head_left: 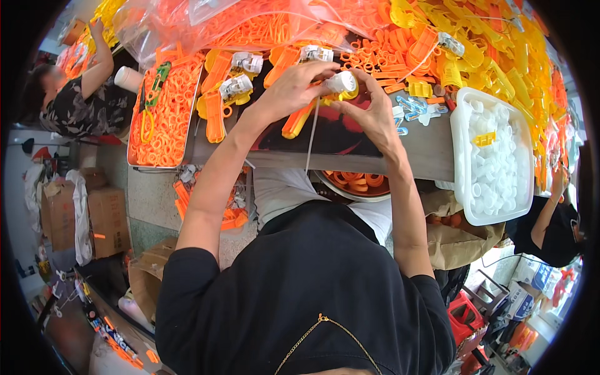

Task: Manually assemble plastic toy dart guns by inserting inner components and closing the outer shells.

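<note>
gold chain (pixel 323 319) and black shirt (pixel 306 262), nearest the viewer; beyond, above a dark mat (pixel 330 139), a white-ended orange-and-yellow piece (pixel 340 83) is held between both hands, the left hand (pixel 303 84) pinching its side, the right hand (pixel 373 115) cupped about its round end. to one watching, the likeliest fault is a drop, caused by a loosened grip; the pale strand (pixel 312 134) hanging below could also snag if tugged sideways.

The premises are functioning as a small assembly workshop: yellow parts (pixel 506 75) and orange parts (pixel 394 44) are lying heaped across the bench (pixel 428 153), and a white tub (pixel 461 156) is holding pale caps. One person (pixel 87 103) is reaching toward parts at left, another person (pixel 550 234) seemingly likewise at the distorted right rim, and cardboard boxes (pixel 59 215) are standing at far left.
</note>
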`<action>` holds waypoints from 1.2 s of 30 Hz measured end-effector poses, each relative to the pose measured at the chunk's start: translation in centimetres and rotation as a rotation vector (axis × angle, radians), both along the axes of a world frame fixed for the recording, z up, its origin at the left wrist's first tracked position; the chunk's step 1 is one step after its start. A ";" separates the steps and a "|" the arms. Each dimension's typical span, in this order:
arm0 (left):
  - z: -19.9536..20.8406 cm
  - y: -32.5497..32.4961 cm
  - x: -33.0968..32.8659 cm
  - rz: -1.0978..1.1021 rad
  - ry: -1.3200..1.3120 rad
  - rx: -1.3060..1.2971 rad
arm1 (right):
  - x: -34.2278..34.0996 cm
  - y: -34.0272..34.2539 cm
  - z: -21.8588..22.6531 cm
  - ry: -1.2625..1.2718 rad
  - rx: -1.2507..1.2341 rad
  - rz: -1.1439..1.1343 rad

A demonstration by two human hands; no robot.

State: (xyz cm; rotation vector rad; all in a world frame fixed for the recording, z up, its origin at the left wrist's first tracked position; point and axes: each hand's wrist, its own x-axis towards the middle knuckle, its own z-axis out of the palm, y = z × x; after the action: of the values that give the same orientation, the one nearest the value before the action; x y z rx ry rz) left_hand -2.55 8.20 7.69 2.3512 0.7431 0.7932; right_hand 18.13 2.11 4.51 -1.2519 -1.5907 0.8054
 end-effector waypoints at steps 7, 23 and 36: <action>0.4 -0.3 0.2 0.036 -0.044 -0.003 | -0.7 0.0 -0.3 0.092 -0.013 -0.035; -5.8 -3.5 0.1 0.462 -0.021 0.203 | 0.1 -3.3 -2.1 -0.588 0.295 -0.028; -6.2 -8.2 3.3 0.540 0.082 0.446 | -0.8 -3.2 -3.2 -0.533 0.277 -0.063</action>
State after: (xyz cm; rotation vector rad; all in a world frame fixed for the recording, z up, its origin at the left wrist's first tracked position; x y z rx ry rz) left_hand 0.74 0.02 1.44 2.6099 1.3931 1.1924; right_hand 17.30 -1.08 1.27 -1.3689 -1.9885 0.1982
